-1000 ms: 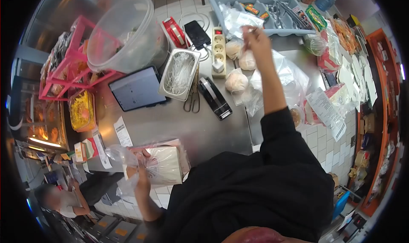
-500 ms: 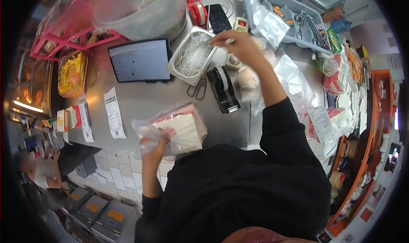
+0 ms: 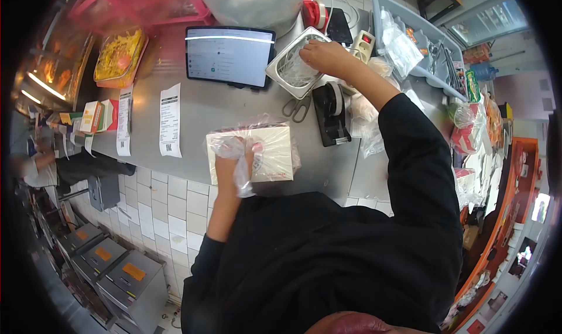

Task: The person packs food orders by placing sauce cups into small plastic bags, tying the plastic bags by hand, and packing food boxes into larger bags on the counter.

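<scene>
A cream box [image 3: 275,152] with red print lies in a clear plastic bag [image 3: 243,182] at the front edge of the steel table. My left hand [image 3: 230,163] is closed round the gathered top of that bag, over the box. Farther off, my right hand [image 3: 324,57] reaches over the rim of a metal container [image 3: 274,73] of thin white plastic strips [image 3: 300,70]. Its fingers are curled down among the strips; what they pinch, if anything, is hidden. Scissors [image 3: 297,108] and a black tape dispenser [image 3: 332,120] lie just nearer than the container.
A tablet [image 3: 228,59] stands behind two paper receipts [image 3: 170,120]. At the back are a clear plastic tub [image 3: 252,6] and a blue tray [image 3: 418,70] of packets. A food tray [image 3: 120,56] sits at left. A person [image 3: 44,164] is at far left.
The bagged box has turned and sits flatter, and my left hand now grips the bag's top above it. My right hand has moved lower into the container of strips. The view has shifted.
</scene>
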Available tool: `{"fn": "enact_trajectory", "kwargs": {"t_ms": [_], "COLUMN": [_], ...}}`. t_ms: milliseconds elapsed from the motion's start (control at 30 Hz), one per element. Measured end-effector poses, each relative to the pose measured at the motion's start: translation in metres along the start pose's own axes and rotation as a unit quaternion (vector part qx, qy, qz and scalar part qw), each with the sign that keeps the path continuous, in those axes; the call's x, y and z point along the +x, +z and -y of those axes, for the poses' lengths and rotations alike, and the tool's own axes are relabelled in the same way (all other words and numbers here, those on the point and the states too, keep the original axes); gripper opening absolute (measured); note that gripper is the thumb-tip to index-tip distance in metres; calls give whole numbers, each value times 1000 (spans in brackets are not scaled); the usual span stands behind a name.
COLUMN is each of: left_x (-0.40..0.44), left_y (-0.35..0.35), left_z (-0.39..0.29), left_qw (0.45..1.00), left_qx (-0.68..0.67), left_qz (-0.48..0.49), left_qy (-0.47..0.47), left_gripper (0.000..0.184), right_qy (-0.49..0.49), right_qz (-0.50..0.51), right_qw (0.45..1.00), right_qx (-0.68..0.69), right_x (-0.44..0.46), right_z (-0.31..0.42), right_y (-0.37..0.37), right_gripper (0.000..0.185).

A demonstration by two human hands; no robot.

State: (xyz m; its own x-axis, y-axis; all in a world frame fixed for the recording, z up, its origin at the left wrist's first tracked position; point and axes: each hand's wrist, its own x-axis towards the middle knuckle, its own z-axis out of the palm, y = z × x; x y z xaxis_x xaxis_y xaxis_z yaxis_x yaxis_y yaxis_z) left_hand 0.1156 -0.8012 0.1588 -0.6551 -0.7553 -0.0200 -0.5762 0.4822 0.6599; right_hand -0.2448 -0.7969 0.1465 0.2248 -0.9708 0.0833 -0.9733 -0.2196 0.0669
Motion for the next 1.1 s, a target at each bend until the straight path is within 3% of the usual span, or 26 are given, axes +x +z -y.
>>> {"fn": "enact_trajectory", "kwargs": {"t_ms": [167, 300, 367, 400, 433, 500, 600, 700, 767, 833, 867, 933, 967, 1033, 1100], "left_x": [0, 0, 2, 4, 4, 7, 13, 20, 18, 13, 8, -1, -6, -13, -16], "left_y": [-7, -29, -34, -38, -38, -37, -47, -52, -56, -60, -60, -64, -65, -63, -61], "left_z": [-2, 3, 5, 2, 6, 14, 15, 17, 14, 8, 3, -12, -19, -24, -25], "left_qw": [981, 981, 976, 977, 977, 968, 946, 928, 930, 961, 976, 982, 987, 988, 987], "left_qx": [-175, -194, -209, -205, -206, -241, -299, -320, -318, -220, -133, -97, -62, -43, -88], "left_qz": [-88, 22, 53, 54, 57, 61, 126, 179, 179, 112, 71, 55, 33, 55, 18], "left_qy": [3, -20, -12, -10, -9, 22, -3, -58, -53, 128, 157, 151, 143, 141, 130], "left_gripper": [20, 28, 30, 30, 30, 30, 26, 23, 21, 18, 16, 19, 23, 33, 31], "right_qy": [18, 31, 130, 200, 203, 298, 366, 336, 328, 365, 370, 321, 327, 301, 310], "right_qz": [15, -73, -200, -214, -213, -326, -324, -163, -162, -191, -196, -300, -305, -351, -361], "right_qw": [999, 991, 937, 910, 909, 713, 552, 508, 499, 516, 512, 650, 647, 799, 797], "right_qx": [48, 112, 257, 294, 293, 546, 675, 776, 786, 751, 750, 620, 618, 385, 372], "right_x": [-1, -11, -17, -21, -24, -28, -38, -48, -41, -37, -35, -34, -33, -30, -27], "right_z": [-3, -1, 6, 16, 29, 58, 137, 208, 247, 273, 282, 295, 297, 298, 300], "right_y": [-8, -18, -23, -34, -42, -59, -90, -86, -78, -59, -50, -36, -37, -41, -38], "right_gripper": [8, 10, 13, 18, 18, 20, 23, 19, 15, 13, 13, 16, 16, 20, 21]}}
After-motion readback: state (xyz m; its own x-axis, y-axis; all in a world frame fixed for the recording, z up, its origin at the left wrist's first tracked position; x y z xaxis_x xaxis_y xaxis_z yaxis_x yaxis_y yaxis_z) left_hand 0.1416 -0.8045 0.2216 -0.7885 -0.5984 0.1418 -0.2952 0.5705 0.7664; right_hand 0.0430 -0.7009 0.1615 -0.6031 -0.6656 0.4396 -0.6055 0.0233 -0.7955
